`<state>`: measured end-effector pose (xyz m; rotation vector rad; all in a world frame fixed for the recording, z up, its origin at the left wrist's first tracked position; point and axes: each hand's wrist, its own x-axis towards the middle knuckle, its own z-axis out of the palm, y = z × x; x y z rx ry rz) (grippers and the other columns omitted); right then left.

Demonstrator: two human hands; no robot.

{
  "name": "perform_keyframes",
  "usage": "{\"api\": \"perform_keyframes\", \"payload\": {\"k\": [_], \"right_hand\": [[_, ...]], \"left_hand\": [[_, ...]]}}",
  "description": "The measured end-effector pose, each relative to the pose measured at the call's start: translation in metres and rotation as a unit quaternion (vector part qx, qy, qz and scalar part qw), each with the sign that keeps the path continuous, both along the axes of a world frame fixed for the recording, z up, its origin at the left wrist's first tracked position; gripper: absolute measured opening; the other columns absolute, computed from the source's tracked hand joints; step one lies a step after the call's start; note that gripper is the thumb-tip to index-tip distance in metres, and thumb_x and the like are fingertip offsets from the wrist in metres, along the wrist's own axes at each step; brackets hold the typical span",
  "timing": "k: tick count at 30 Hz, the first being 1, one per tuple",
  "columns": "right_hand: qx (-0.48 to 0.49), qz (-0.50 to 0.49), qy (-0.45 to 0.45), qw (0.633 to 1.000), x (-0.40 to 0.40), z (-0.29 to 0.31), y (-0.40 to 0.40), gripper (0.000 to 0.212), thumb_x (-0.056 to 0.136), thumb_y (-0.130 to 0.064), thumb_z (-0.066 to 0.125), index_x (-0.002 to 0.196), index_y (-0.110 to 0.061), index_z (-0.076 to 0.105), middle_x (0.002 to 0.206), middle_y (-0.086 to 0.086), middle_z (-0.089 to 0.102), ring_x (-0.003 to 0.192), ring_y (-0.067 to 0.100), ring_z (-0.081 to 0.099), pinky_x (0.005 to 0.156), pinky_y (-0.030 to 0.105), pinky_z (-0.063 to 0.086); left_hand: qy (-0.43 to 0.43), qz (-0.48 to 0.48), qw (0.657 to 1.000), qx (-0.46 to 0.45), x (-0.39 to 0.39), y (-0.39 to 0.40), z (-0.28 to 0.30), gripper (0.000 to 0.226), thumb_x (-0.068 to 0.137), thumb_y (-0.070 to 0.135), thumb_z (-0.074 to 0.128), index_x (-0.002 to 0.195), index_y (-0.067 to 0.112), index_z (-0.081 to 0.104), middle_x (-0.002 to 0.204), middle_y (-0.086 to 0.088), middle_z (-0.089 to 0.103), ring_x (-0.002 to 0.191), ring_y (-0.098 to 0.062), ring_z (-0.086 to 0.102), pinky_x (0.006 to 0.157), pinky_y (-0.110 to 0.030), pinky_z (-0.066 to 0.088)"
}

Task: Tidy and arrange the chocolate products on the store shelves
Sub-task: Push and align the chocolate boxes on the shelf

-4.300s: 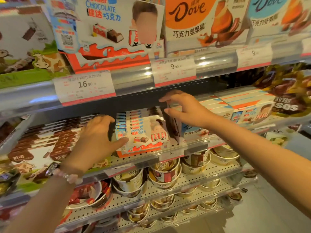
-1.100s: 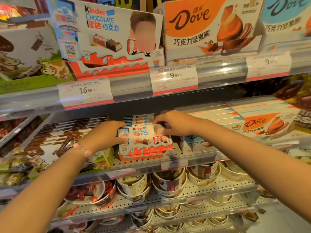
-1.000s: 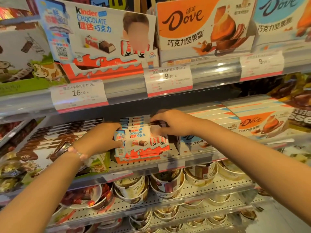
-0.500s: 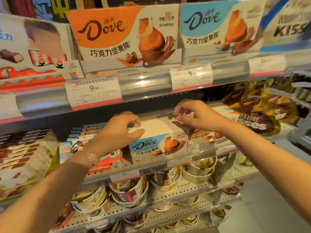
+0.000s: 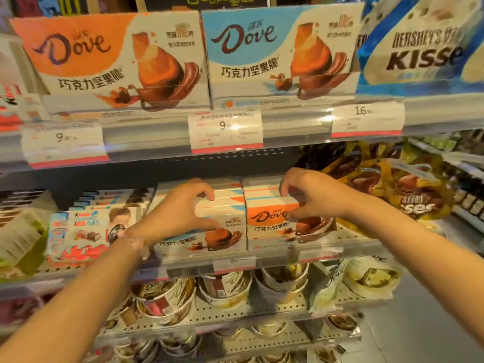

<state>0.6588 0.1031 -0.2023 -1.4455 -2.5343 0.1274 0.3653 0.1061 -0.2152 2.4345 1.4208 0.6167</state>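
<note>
Hands on the middle shelf (image 5: 262,260), one per stack of Dove boxes. Left hand (image 5: 180,210) sits on the blue Dove box (image 5: 209,239) at the front of its row: fingers curled over the top edge, thumb down on the face, gripping it. Right hand (image 5: 309,195) is on the orange Dove box (image 5: 288,226) just beside it: fingers bent over the top, thumb pressed to the front, also gripping. The two boxes stand touching, side by side, upright behind the clear shelf lip. Kinder boxes (image 5: 86,231) stand to the left of the blue stack, Kisses bags (image 5: 392,189) to the right of the orange one. Bracelet (image 5: 131,241) on the left wrist. Upper shelf holds larger Dove display boxes (image 5: 117,61) with price tags (image 5: 226,131) below. Round tubs (image 5: 225,292) fill the shelf underneath. Frame is motion-blurred, fine print unreadable.
</note>
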Motion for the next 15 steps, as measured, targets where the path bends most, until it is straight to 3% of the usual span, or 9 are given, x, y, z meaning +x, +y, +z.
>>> {"api": "perform_keyframes", "payload": {"k": [4,9,15], "right_hand": [[0.035,0.040,-0.023,0.998,0.008,-0.002,0.004,0.033,0.067,-0.045,0.076,0.087,-0.025,0.059,0.102,-0.004,0.054,0.094,0.015,0.054,0.076,0.039,0.050],[0.009,0.057,-0.010,0.998,0.013,-0.003,0.007,0.028,0.070,-0.042,0.077,0.089,-0.030,0.060,0.106,-0.006,0.052,0.097,0.013,0.052,0.080,0.037,0.050],[0.011,0.050,-0.008,0.999,0.015,-0.005,0.009,0.027,0.071,-0.038,0.077,0.094,-0.028,0.067,0.109,-0.007,0.050,0.100,0.012,0.052,0.083,0.034,0.051]], "left_hand": [[-0.019,0.032,0.999,-0.012,0.002,0.001,0.003,0.061,0.054,0.073,0.059,0.094,0.027,0.059,0.105,0.009,0.055,0.098,-0.010,0.054,0.088,-0.035,0.047],[0.007,0.054,0.998,0.018,0.005,0.003,-0.003,0.039,0.069,0.067,0.058,0.077,0.029,0.052,0.099,0.004,0.053,0.091,-0.013,0.053,0.082,-0.030,0.045],[0.095,0.041,0.994,0.024,0.012,0.000,-0.003,0.049,0.061,0.076,0.056,0.075,0.031,0.041,0.099,0.004,0.045,0.092,-0.011,0.043,0.072,-0.026,0.037]]}}
